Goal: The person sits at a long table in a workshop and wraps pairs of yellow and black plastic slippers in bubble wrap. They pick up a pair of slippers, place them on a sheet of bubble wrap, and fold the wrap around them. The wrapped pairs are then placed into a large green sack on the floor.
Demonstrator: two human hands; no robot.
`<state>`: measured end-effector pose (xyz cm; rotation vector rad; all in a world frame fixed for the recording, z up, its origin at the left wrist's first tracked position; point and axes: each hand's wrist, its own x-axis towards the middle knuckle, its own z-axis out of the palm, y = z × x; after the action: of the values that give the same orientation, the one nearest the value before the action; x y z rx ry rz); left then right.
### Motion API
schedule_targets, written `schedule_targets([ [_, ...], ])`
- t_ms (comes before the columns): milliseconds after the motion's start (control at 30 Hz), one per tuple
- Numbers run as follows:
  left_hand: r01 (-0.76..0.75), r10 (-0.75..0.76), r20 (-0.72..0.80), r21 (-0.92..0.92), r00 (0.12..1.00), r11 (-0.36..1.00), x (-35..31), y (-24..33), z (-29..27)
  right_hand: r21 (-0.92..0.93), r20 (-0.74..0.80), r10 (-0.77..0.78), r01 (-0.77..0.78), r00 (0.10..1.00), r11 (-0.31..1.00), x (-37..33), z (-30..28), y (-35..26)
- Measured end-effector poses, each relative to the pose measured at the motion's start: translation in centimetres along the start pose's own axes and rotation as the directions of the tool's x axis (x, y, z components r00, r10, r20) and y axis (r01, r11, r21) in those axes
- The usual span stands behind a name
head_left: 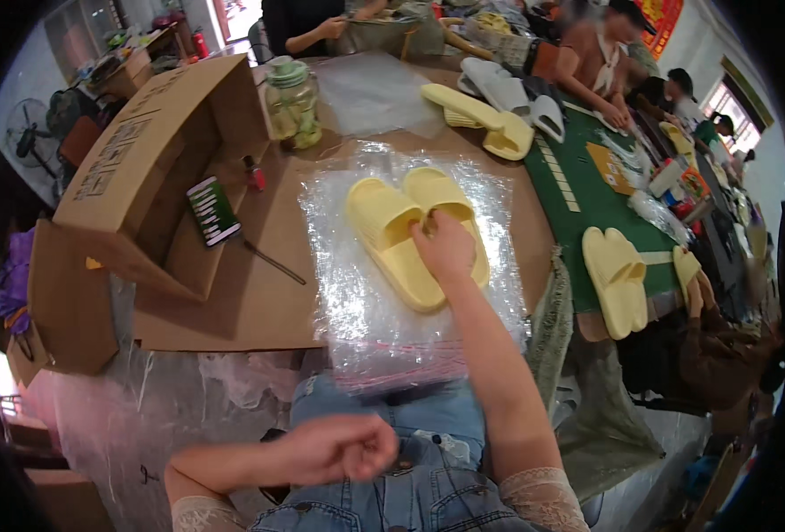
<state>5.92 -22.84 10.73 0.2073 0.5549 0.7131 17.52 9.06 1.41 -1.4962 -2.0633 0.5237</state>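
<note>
A pair of pale yellow slippers (382, 217) lies side by side, toes pointing away from me, on a stack of clear plastic bags (330, 266). My right hand (448, 248) is closed at the inner edges of the two straps, thumb and fingers pinching where the slippers meet. Part of the right slipper is hidden beneath that hand. Over my lap, in front of the table's near edge, my left hand (343, 448) hangs with its fingers curled in. It looks slightly blurred, and nothing shows in it.
At left an open cardboard box (135, 151) holds a phone (212, 211). A lidded glass jar (292, 105) stands behind. More yellow slippers (490, 120) and white slippers (497, 84) lie at the far right. Another pair (616, 282) rests on the green conveyor belt (578, 248). Several people work beyond.
</note>
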Motion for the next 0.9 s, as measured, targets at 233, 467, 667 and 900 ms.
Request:
schedule_targets([
  [233, -0.282, 0.203, -0.776, 0.033, 0.597, 0.959, -9.4, -0.7, -29.9, -0.075, -0.041, -0.055, 0.052, 0.998, 0.996, 0.0, 0.1, 0.1],
  [467, -0.772, 0.555, -0.814, 0.242, 0.168, 0.588, -14.8, 1.3, -45.3, -0.094, -0.074, -0.074, 0.066, 0.995, 0.993, 0.4, 0.5, 0.6],
  [667, -0.41, 0.555, -0.832, 0.502, 0.014, 0.762, -12.0, 2.1, -46.7, -0.109, -0.021, -0.052, 0.05, 0.998, 0.993, 0.3, 0.1, 0.0],
  [900, 0.53, 0.268, -0.681, 0.712, 0.682, 0.461, -6.6, 0.1, -32.0, -0.102, -0.029, -0.063, 0.059, 0.998, 0.993, 0.3, 0.0, 0.8],
])
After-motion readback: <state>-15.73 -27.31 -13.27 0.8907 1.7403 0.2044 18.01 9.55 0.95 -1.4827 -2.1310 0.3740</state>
